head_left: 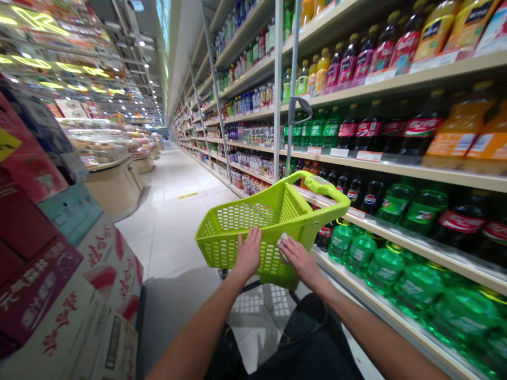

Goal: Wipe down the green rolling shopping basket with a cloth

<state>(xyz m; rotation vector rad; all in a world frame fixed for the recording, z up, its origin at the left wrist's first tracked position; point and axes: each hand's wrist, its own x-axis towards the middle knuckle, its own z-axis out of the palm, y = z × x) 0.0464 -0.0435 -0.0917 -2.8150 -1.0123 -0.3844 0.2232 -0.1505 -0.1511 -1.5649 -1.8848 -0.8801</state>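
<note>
Lime-green shopping basket stands on casters between stacked cartons and the shelving. The left hand lies open on its front wall; the right hand, also unclamped, presses a white cloth there. A slip could drop the cloth, and swerving right could knock the green soda bottles shelved alongside.

head-worn camera looks forward and down along a supermarket aisle, close above the left hand, right hand and green shopping basket, drink shelves near on the right.
</note>
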